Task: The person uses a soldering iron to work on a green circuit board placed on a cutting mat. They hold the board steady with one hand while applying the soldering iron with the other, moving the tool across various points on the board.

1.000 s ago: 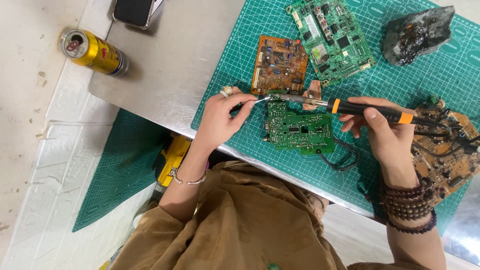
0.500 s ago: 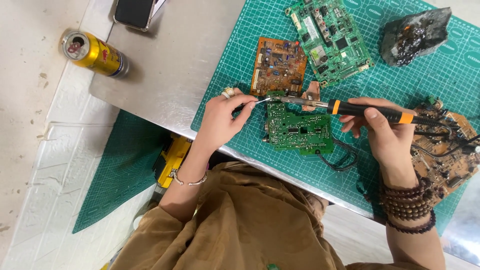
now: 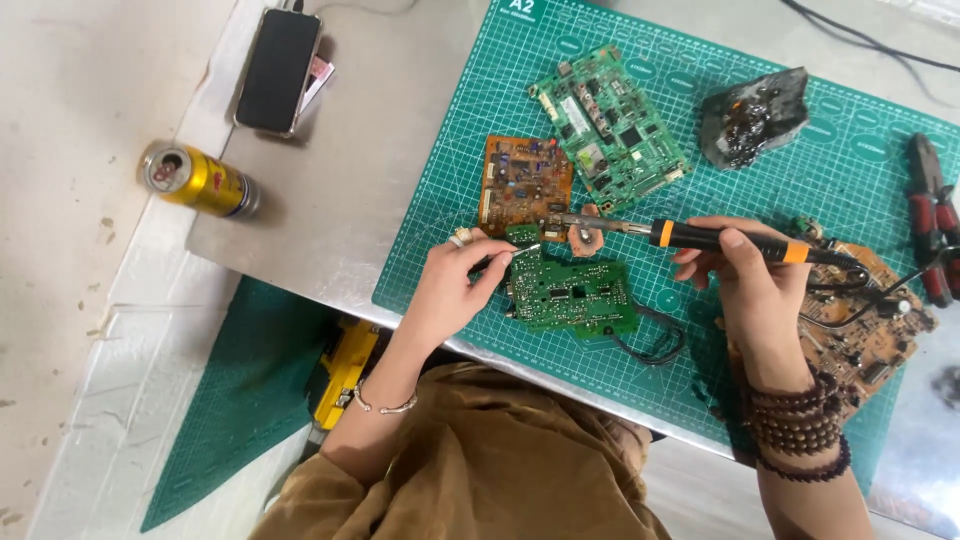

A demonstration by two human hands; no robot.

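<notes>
My left hand [image 3: 458, 282] pinches thin tweezers [image 3: 512, 254] whose tip rests at the upper left corner of a green circuit board [image 3: 572, 294] on the cutting mat [image 3: 700, 150]. My right hand [image 3: 745, 285] grips a soldering iron [image 3: 690, 236] with a black and orange handle. Its metal tip points left and reaches just above the same corner of the board, near the tweezers. Black wires loop out from under the board's right side.
An orange-brown board [image 3: 524, 180] and a larger green board [image 3: 610, 130] lie further up the mat. A dark lump [image 3: 752, 116] sits at upper right, another brown board [image 3: 868, 330] and red-handled pliers [image 3: 935, 215] at right. A phone [image 3: 277, 68] and yellow can [image 3: 198, 179] lie left.
The camera view has shifted, so the table sits lower in the frame. Both hands hold the tools in about the same place over the green board.
</notes>
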